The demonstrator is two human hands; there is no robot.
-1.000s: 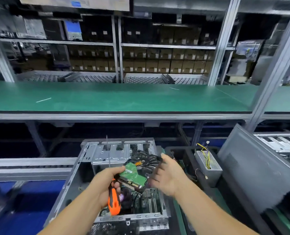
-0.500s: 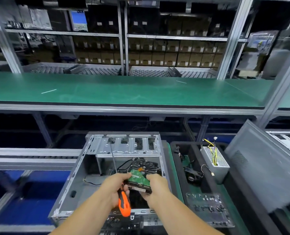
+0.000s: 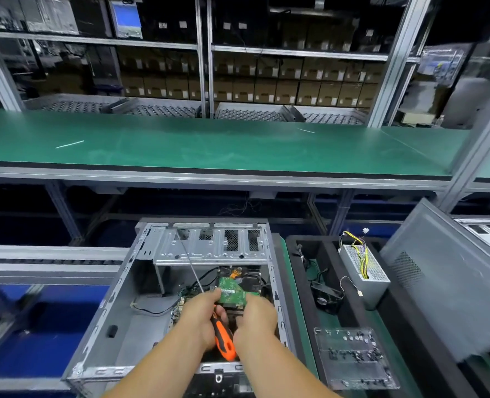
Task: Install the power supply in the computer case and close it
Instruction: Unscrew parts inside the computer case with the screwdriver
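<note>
The open grey computer case (image 3: 114, 317) lies in front of me with its side off. Inside it, both my hands hold a hard drive (image 3: 232, 291) with a green circuit board facing up. My left hand (image 3: 200, 320) grips the drive's left edge and also holds an orange-handled screwdriver (image 3: 223, 340), whose thin shaft points up and away. My right hand (image 3: 256, 320) grips the drive's near right edge. The silver power supply (image 3: 364, 271), with yellow and black wires, stands in the black tray (image 3: 298, 282) to the right of the case.
A grey side panel (image 3: 444, 282) leans at the right. The tray also holds a small black fan (image 3: 325, 297) and a clear screw box (image 3: 353, 357). A green shelf (image 3: 209, 145) runs across above the case. A roller conveyor (image 3: 45, 262) lies to the left.
Both hands have lowered the hard drive deeper into the case, away from me. My right hand, open beside the drive a second ago, now grips it.
</note>
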